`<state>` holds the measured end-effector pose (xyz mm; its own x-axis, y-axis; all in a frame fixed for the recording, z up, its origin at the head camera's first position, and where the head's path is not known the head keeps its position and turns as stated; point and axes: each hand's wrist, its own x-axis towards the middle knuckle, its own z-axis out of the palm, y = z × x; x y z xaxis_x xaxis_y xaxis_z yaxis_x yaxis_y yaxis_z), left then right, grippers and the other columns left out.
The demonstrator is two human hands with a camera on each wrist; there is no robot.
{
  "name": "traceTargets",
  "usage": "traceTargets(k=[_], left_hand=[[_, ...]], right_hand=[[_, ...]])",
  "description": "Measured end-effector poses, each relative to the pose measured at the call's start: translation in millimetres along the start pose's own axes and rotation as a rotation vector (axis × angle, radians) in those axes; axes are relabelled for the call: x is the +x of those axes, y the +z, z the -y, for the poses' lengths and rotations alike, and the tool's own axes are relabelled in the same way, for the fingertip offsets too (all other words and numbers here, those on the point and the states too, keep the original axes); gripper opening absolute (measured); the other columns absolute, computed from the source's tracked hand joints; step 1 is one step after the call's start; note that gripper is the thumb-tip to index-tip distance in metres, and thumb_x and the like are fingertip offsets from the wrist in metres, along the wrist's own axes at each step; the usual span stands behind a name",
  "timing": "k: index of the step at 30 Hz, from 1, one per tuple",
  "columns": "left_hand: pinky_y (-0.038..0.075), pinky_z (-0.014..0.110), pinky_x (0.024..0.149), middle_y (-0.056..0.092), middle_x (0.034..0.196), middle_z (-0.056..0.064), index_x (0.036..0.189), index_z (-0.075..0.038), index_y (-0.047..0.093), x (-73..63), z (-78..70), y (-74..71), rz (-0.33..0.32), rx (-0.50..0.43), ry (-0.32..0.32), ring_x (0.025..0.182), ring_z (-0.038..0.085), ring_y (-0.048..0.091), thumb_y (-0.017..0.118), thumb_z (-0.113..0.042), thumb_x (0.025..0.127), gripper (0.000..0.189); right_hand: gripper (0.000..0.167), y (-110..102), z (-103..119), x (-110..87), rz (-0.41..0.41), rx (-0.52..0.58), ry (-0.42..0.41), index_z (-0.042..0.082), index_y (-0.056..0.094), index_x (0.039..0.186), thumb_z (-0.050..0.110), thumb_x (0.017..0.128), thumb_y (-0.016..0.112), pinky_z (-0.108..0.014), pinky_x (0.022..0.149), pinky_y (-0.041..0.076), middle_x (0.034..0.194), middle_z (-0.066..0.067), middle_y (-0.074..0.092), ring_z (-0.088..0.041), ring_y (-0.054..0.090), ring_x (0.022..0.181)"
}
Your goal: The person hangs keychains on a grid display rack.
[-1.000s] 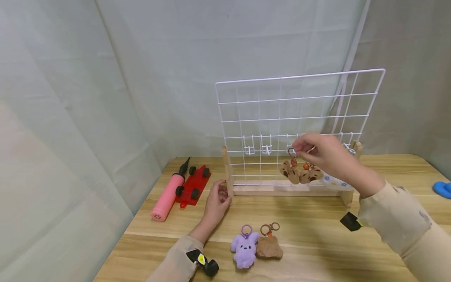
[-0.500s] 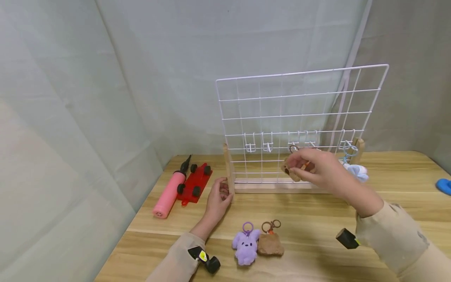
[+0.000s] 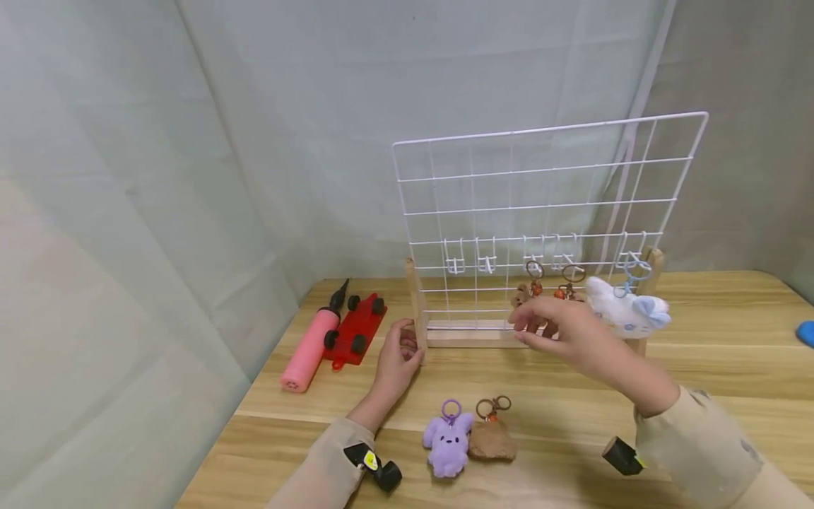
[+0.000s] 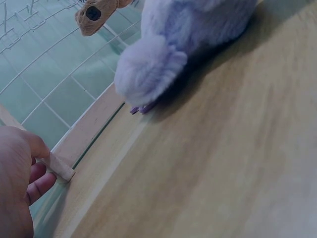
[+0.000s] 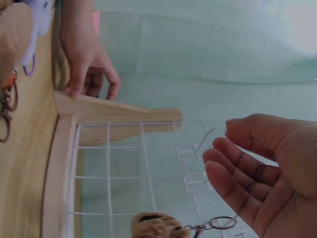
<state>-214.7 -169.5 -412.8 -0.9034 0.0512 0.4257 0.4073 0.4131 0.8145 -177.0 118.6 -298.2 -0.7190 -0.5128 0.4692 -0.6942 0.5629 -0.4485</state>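
My left hand (image 3: 396,360) holds the lower end of the wooden side post (image 3: 416,304) of a white wire grid rack (image 3: 553,129). Just in front of the rack, my right hand (image 3: 566,332) has relaxed fingers with nothing between them. Behind and above it, two brown plush keychains hang by their rings from hooks; the left one (image 3: 521,295) shows partly over the fingers. A white plush keychain (image 3: 626,314) with a blue ring hangs at the right end. On the table lie a purple plush keychain (image 3: 448,447) and a brown plush keychain (image 3: 492,442), side by side.
Two bare hooks, a left one (image 3: 454,266) and a right one (image 3: 487,264), sit on the grid's left half. Left of the rack lie a pink hand pump (image 3: 311,350) and a red wheeled board (image 3: 358,329). A blue object (image 3: 806,333) shows at the right edge.
My right hand has let go of the brown plush keychain's ring and moved down, leaving the keychain hanging. My left hand stays on the post. The head view has shifted slightly.
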Motion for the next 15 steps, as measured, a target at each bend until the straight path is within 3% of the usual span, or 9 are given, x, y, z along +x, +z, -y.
traceTargets(k=[15], left_hand=[[0.056, 0.029, 0.069, 0.057, 0.101, 0.031, 0.123, 0.011, 0.043, -1.0, -3.3, 0.1, -0.002, 0.024, -0.002, 0.088, 0.041, 0.060, 0.062, 0.018, 0.079, 0.049]], right_hand=[[0.009, 42.7, -19.5, -16.3, 0.136, 0.098, 0.016, 0.014, 0.067, 0.096, 0.012, 0.088, 0.067, -0.019, 0.062, 0.051, 0.085, 0.007, 0.066, 0.002, 0.057, 0.075]])
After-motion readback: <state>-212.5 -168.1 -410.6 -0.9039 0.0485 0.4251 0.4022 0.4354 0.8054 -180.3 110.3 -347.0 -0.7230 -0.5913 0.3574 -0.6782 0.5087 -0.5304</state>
